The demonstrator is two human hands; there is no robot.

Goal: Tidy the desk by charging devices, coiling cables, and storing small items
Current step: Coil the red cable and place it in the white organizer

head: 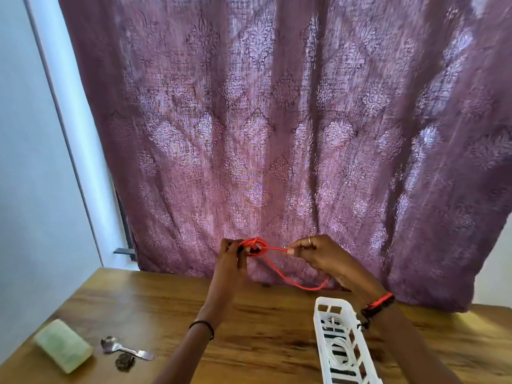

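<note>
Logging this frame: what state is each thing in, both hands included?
Red cable: partly coiled, held above the desk, one loop hanging loose.
Left hand: grips the coil.
Right hand: pinches the free strand.
White basket: on the desk, holds a coiled white cable.
Spoon: lying flat on the desk.
Curtain: drawn shut.
</note>
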